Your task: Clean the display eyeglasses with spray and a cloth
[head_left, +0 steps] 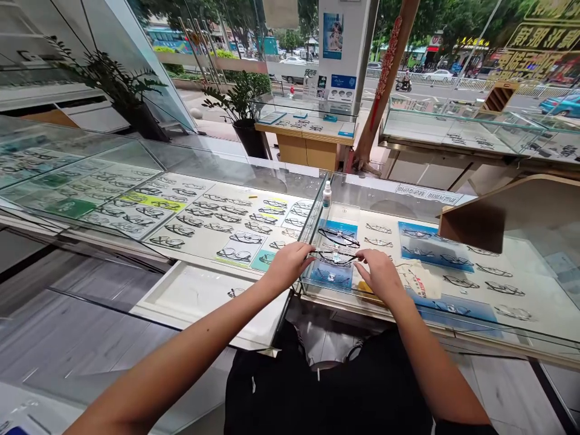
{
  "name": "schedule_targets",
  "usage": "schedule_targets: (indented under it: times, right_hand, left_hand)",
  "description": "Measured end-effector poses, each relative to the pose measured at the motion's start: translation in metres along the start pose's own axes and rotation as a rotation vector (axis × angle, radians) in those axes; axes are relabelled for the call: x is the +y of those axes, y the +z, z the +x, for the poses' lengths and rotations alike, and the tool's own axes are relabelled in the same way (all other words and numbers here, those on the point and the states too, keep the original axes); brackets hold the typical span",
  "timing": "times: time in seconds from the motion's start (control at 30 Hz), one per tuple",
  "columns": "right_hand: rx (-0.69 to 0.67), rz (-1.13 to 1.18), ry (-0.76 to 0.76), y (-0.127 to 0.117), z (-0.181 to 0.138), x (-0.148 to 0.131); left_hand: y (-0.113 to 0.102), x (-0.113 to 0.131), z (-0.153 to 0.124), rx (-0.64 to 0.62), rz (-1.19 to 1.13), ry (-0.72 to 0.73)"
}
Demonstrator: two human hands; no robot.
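Observation:
Between my two hands is a pair of eyeglasses (336, 258) with a thin dark frame, held level above the glass display counter (385, 208). My left hand (290, 263) pinches its left end, with thumb and fingers together. At the right end, my right hand (379, 277) is closed on the frame between thumb and fingertips. A second, dark-framed pair of glasses (339, 237) sits just beyond the held one. A small white bottle (327, 194) stands on the counter behind them. To the right of my right hand lies a pale printed cloth (420, 279).
An open white drawer (181, 296) juts out at the left, with glasses (234, 293) in it. Rows of frames lie inside the left display case (217, 208). A brown wooden stand (475, 226) rises at the right. Potted plants (247, 130) and more cases stand beyond.

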State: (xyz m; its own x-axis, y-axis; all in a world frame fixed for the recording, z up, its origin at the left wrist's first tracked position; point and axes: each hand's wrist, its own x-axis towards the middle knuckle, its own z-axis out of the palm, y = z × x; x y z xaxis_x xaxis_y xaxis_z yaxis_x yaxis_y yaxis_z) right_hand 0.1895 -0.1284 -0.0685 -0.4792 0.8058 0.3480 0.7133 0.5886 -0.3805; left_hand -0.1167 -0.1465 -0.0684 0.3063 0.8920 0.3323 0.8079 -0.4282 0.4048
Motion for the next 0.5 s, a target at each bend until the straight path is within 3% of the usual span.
schedule_targets:
  times: [0.2,0.5]
  right_hand:
    - [0.099,0.072,0.008,0.007,-0.004,0.000]
    - [0.272,0.285,0.076,-0.022,0.001,-0.017]
  left_hand:
    - [-0.001,-0.003,-0.001,0.077,-0.083,0.003]
    - [-0.033,0.020,0.003,0.265,-0.254,-0.009]
